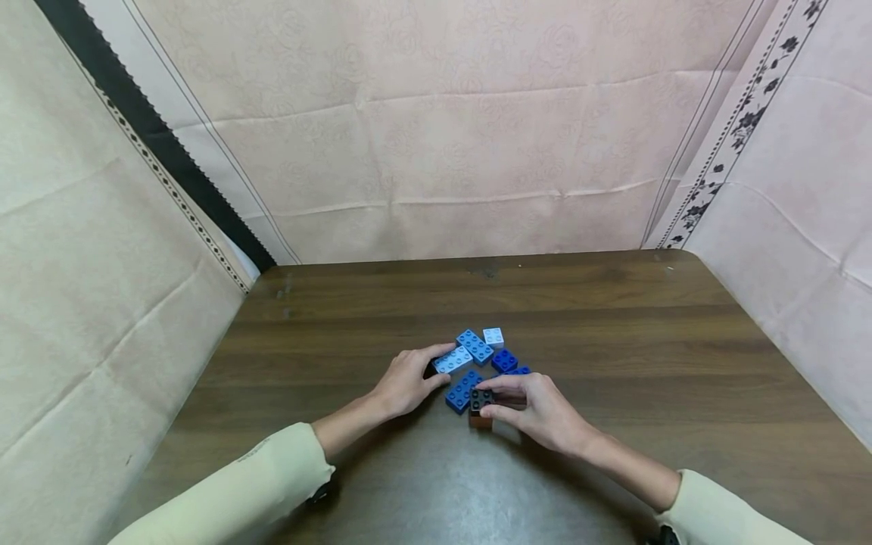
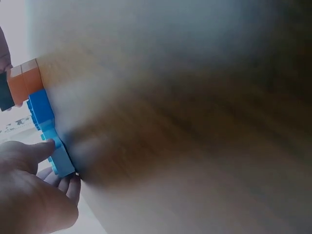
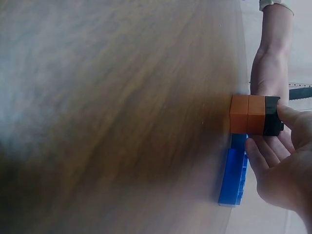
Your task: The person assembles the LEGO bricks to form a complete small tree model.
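Note:
My right hand [image 1: 545, 412] pinches a black toy brick [image 1: 481, 399] between thumb and fingers. In the right wrist view the black brick sits on two stacked orange-brown bricks [image 3: 247, 114] that stand on the table. My left hand [image 1: 406, 380] holds a light blue brick [image 1: 453, 360], thumb on the near side and fingers on the far side. Between the hands lies a blue brick [image 1: 463, 391], just left of the stack. Beyond are a second blue brick [image 1: 474, 346], a pale blue brick [image 1: 493, 337] and a dark blue brick [image 1: 504, 360].
Another dark blue brick [image 1: 523, 371] is partly hidden behind my right hand. The wooden table [image 1: 341, 318] runs back to a cloth-covered wall [image 1: 463, 151]. Cloth also hangs at the left [image 1: 102, 318] and right [image 1: 804, 227] sides.

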The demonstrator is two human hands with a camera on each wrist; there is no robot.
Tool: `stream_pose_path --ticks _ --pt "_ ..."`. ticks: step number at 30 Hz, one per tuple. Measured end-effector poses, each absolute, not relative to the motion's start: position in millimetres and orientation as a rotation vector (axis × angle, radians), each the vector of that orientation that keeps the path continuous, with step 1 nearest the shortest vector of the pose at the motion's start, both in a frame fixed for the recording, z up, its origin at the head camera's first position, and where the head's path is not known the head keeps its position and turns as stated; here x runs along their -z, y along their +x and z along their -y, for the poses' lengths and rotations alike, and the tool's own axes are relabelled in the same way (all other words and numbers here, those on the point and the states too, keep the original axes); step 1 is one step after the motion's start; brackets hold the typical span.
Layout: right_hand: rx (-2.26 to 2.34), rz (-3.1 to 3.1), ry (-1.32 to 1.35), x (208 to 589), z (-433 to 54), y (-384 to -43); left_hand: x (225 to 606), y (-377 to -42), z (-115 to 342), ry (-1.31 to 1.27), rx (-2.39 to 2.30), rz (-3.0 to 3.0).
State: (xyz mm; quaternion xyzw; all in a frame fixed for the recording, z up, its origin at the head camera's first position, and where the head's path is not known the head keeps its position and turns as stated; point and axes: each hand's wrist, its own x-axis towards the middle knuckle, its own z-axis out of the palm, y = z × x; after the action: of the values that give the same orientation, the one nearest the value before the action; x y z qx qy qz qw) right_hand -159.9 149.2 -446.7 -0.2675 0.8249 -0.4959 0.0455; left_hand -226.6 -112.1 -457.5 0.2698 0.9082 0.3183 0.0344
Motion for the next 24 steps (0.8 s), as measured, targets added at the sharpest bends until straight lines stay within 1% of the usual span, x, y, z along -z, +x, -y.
stream_pose_path --ticks 11,24 --pt "1.510 -2.522 -0.806 445.8 -148.9 -158.8 443.7 -220.8 121.8 0.846 -1.101 -2.776" --pt "1.489 -2.536 -0.810 446.0 -149.4 -159.4 426.1 -196.3 131.6 1.136 -1.341 -2.508"
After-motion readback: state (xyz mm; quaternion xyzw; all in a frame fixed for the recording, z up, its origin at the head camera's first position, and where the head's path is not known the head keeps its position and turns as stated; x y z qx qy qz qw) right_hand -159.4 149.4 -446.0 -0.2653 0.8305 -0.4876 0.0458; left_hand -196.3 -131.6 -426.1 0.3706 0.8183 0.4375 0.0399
